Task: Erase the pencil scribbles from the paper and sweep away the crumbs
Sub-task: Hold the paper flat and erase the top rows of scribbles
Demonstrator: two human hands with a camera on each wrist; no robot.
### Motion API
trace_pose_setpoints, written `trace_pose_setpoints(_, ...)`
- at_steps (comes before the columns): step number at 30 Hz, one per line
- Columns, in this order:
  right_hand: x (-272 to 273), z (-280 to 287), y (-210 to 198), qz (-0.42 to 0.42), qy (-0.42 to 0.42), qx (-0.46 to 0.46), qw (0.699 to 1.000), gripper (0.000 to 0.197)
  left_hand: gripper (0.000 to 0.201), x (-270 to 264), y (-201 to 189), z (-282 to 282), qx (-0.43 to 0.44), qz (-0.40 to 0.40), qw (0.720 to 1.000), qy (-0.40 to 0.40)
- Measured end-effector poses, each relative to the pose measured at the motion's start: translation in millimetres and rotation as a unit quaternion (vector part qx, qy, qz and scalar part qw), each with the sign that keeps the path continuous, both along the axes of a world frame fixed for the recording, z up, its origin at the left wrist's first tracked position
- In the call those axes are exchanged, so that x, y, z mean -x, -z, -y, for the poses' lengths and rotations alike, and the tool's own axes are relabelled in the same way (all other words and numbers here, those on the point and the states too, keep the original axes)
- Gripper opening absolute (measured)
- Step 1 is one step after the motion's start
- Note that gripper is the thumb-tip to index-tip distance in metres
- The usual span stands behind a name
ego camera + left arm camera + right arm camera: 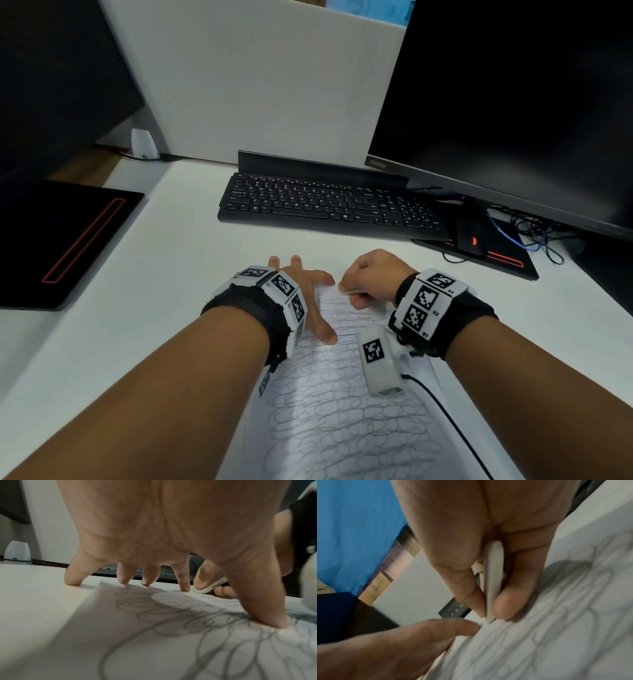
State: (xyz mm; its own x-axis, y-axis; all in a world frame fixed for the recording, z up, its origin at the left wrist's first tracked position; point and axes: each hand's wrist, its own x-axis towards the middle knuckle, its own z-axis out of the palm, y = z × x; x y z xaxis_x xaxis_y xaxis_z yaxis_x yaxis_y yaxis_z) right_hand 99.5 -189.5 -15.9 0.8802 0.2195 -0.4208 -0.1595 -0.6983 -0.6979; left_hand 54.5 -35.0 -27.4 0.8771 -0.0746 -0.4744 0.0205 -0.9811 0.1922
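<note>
Head view, lower centre: one scribbled paper [342, 421], two hands. Left hand [310, 298] presses it with spread, straight fingers; right hand [371, 275] pinches one white eraser [494, 582].

Right wristband [432, 304] tags read R1, R2, R3; keyboard [329, 205] shows QWERTY

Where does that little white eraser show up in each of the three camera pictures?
Head view: the eraser sits centre, pinched by the right hand at the paper's far edge.
Left wrist view: eraser right of centre, beyond the left hand's fingertips.
Right wrist view: eraser centre, edge-on.
Shared landmark: the scribbled paper.
</note>
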Motion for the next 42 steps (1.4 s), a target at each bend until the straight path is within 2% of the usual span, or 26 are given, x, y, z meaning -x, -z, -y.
trace_pose_setpoints(5,3,-3,1,-0.017,-0.011,-0.01,1.0,0.009,0.1,0,-3,-1,-0.001,-0.005,1.0,0.002)
trace_pose_setpoints(8,1,-2,1,0.004,0.018,-0.02,1.0,0.009,0.1,0,-2,0,-0.004,0.0,1.0,0.004)
trace_pose_setpoints(12,8,-8,-2,-0.027,-0.014,-0.026,0.999,0.007,0.099,2,-3,1,-0.009,-0.004,1.0,0.003)
trace_pose_setpoints(23,2,-3,1,0.002,0.048,-0.029,0.998,0.011,0.1,4,-6,1,0.0,-0.005,1.0,-0.002)
trace_pose_setpoints(26,4,-3,1,-0.004,0.019,-0.024,1.0,0.01,0.101,3,-4,0,0.0,-0.008,1.0,-0.004)
trace_pose_setpoints(30,2,3,0,0.011,0.039,-0.032,0.999,0.012,0.099,2,-2,1,-0.002,0.008,1.0,0.0)
trace_pose_setpoints(34,7,1,2,-0.008,0.012,-0.043,0.999,0.011,0.1,2,-2,-1,0.006,-0.003,1.0,-0.005)
trace_pose_setpoints(38,3,3,3,0.02,0.033,-0.025,0.999,0.01,0.1,2,-1,-1,0.004,0.001,1.0,-0.004)
trace_pose_setpoints(42,6,3,3,0.005,0.021,-0.032,0.999,0.011,0.099,1,-1,-1,0.005,0.004,1.0,-0.001)
